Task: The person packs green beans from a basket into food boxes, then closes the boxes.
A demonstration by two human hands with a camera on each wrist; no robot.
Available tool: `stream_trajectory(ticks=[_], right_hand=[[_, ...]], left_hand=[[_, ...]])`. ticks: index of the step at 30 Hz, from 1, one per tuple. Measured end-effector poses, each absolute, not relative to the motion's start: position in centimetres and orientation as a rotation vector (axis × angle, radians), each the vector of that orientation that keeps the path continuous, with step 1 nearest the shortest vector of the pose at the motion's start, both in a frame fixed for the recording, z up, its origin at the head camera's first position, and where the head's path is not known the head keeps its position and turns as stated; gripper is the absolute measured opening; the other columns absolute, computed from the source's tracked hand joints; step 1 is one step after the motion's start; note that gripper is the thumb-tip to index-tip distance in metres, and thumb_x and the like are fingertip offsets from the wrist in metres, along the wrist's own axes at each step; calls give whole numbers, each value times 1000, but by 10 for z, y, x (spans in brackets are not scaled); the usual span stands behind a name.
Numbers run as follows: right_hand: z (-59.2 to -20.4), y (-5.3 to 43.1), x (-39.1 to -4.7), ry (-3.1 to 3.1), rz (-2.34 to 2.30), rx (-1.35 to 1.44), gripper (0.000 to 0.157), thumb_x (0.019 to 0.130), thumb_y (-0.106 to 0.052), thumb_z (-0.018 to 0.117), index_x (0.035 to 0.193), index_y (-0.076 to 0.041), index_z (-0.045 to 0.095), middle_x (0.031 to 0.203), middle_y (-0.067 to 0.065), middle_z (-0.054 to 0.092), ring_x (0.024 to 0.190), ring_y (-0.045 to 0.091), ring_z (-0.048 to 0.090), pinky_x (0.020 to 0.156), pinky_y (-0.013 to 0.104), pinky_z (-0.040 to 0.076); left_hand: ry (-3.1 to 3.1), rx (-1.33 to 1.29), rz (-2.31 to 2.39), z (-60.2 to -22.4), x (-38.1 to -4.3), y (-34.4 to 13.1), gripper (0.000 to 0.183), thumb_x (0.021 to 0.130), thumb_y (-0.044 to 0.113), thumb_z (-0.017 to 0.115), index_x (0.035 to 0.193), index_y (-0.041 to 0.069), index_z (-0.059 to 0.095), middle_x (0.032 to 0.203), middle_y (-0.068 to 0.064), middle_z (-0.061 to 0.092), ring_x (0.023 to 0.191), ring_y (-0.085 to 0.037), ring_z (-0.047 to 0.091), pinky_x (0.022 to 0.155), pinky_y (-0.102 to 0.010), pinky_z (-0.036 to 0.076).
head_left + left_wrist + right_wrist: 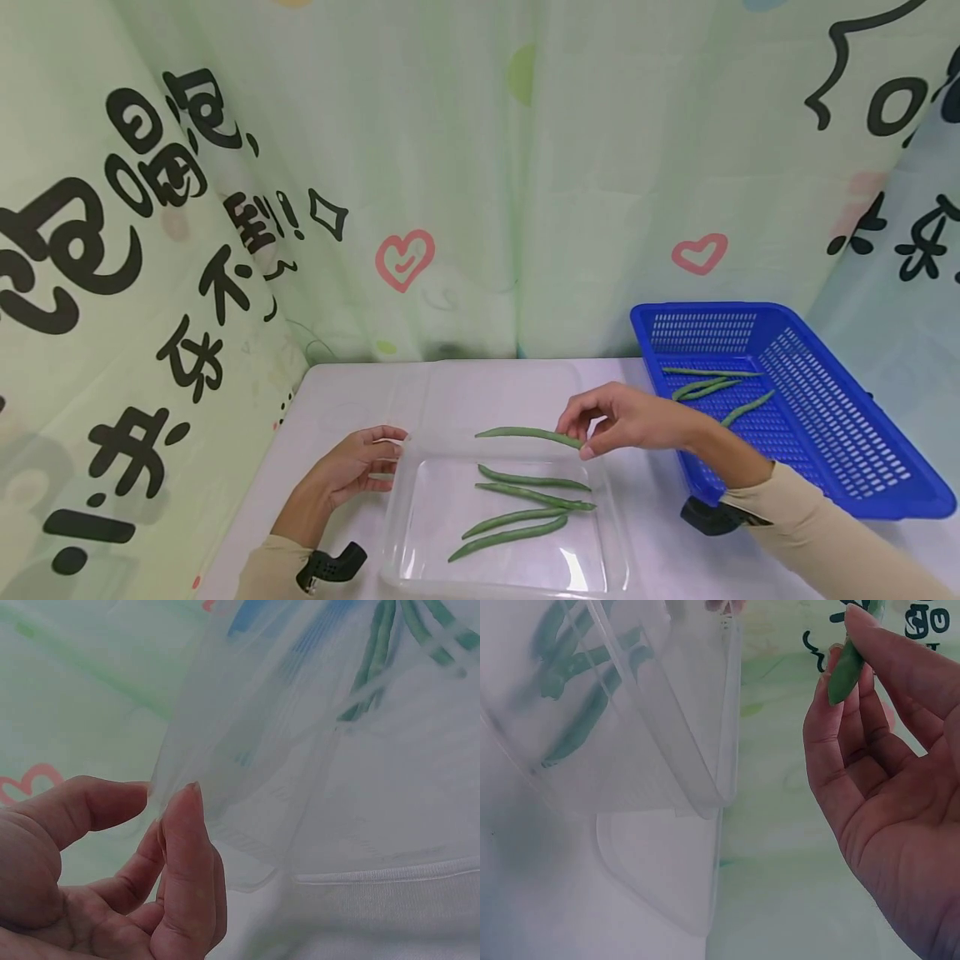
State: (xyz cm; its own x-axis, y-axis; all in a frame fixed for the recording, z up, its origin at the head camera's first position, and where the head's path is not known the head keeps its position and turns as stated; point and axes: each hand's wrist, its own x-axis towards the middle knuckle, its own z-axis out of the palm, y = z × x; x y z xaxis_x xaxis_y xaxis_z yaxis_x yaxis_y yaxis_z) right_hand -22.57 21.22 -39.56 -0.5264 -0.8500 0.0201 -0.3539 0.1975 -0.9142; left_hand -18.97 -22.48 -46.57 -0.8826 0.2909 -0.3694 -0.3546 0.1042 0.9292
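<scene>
Green bean [521, 432], slender and gently curved, is held at the 12 o'clock edge of a clear tub [403, 517], one end pinched in the right grip [626, 417]; the left grip [360, 463] pinches the tub's rim at 10 o'clock. Four other beans [510, 537] lie inside. Blue basket [847, 425] at 2 o'clock, pale bench [360, 396], printed green curtain [465, 158] behind.
</scene>
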Motion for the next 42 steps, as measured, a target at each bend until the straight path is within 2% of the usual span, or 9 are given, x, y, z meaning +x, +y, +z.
stream_trajectory(ticks=[7, 11, 15, 22, 36, 42], right_hand=[[-399, 203, -223, 1972, -1256, -1132, 29, 91, -9, 75, 119, -12, 69, 104, 14, 67, 98, 21, 65, 80, 33, 58], [-398, 206, -222, 2015, -1197, -1101, 32, 91, -13, 76, 122, -14, 67, 112, 10, 68, 106, 21, 65, 90, 36, 57], [-394, 217, -222, 2081, -1156, -1092, 30, 94, -15, 73, 123, -16, 67, 114, 5, 68, 106, 20, 65, 96, 38, 55], [-384, 251, -225, 2205, -1140, -1050, 28, 95, -15, 72, 122, -16, 67, 112, 4, 69, 104, 19, 67, 94, 31, 54], [-385, 319, -245, 2339, -1174, -913, 27, 95, -11, 71, 122, -11, 68, 113, 7, 70, 104, 19, 69, 87, 27, 57], [-391, 341, -255, 2404, -1187, -943, 27, 95, -10, 71, 122, -6, 68, 113, 14, 70, 102, 22, 68, 84, 27, 58]], left_hand=[[1947, -78, 1822, -468, -189, -225, 38, 99, 12, 62, 132, -3, 53, 102, -7, 64, 87, -19, 62, 68, -30, 58], [1962, -93, 1816, -469, -188, -224, 37, 98, 12, 63, 130, -2, 54, 104, -8, 64, 88, -20, 62, 69, -31, 58], [1966, -97, 1811, -468, -189, -224, 37, 98, 11, 62, 131, -3, 53, 104, -9, 64, 88, -21, 62, 68, -31, 58], [1958, -91, 1810, -467, -190, -224, 42, 98, 12, 63, 134, -5, 51, 103, -7, 62, 88, -20, 61, 68, -30, 57], [1949, -88, 1811, -466, -189, -225, 41, 99, 13, 61, 135, -4, 51, 103, -6, 63, 89, -20, 61, 68, -30, 58], [1967, -92, 1807, -467, -189, -224, 41, 99, 12, 61, 135, -5, 50, 106, -9, 64, 89, -20, 62, 69, -30, 58]])
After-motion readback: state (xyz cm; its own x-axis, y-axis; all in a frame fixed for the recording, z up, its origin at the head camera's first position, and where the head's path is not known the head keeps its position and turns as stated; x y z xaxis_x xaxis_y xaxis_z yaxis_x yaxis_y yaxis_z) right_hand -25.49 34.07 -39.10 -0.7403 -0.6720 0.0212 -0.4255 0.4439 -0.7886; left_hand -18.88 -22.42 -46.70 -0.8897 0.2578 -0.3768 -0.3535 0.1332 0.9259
